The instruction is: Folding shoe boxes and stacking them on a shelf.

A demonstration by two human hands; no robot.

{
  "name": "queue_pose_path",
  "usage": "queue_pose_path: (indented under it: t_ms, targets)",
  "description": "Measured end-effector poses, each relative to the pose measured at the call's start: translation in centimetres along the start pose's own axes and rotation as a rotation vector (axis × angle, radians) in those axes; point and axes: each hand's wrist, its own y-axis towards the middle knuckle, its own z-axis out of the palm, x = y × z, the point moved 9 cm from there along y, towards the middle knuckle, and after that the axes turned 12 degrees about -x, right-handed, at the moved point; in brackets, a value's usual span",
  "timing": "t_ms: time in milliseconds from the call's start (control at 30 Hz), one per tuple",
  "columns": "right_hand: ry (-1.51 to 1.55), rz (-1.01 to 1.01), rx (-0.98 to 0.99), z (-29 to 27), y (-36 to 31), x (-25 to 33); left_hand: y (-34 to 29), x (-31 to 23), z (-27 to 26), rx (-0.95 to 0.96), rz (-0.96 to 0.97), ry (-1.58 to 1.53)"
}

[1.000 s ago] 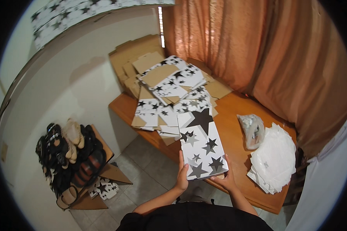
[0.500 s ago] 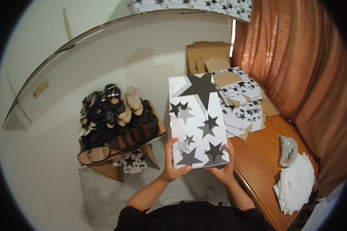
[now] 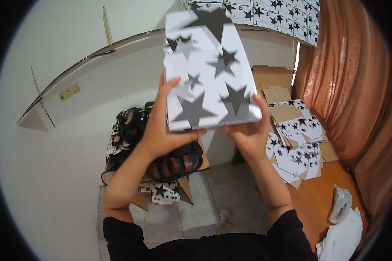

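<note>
Holding a star-printed white box (image 3: 204, 78) aloft, a person (image 3: 204, 248) in black faces a wall shelf (image 3: 137, 38).

The left hand (image 3: 163, 126) grasps the box's lower left corner, thumb along the near edge; the right hand (image 3: 252, 135) grips the lower right, so both hands support it clear of the worktop (image 3: 335, 182). Similarly patterned boxes (image 3: 287, 19) line the shelf behind. On the wooden worktop at right lie a heap of flat star-printed card pieces (image 3: 298, 156), a clear plastic bag (image 3: 342, 204) and white sheets (image 3: 342, 239), beside a copper-coloured curtain (image 3: 331, 78). Below the left forearm, dark footwear (image 3: 174, 167) crowds a low stand, with more star-patterned card (image 3: 161, 191) under it, above grey floor tiles (image 3: 196, 209).
</note>
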Motion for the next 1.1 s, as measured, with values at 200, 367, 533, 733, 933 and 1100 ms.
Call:
queue_pose_path:
  t_ms: [200,367,533,733,933,1100]
  targets:
    - [0.375,-0.014,0.108,4.2,14.9,-4.0,14.0,-0.3,-1.0,-0.146,0.301,0.071]
    - [0.315,-0.216,0.203,6.6,26.3,-3.9,24.2,-0.6,-1.8,-0.401,0.458,0.206]
    - [0.283,-0.294,0.251,9.0,33.8,-5.2,29.9,-0.9,-1.8,-0.568,0.436,0.159]
    - [-0.066,-0.76,0.072,11.1,37.0,-7.1,36.0,2.4,-6.3,-1.193,0.779,0.343]
    - [-0.077,-0.868,-0.111,10.9,40.2,-9.7,40.8,5.4,-4.1,-1.001,0.721,0.555]
    - [-0.314,-0.599,-0.074,11.8,42.4,-15.3,45.3,11.3,-1.0,-0.687,0.548,0.527]
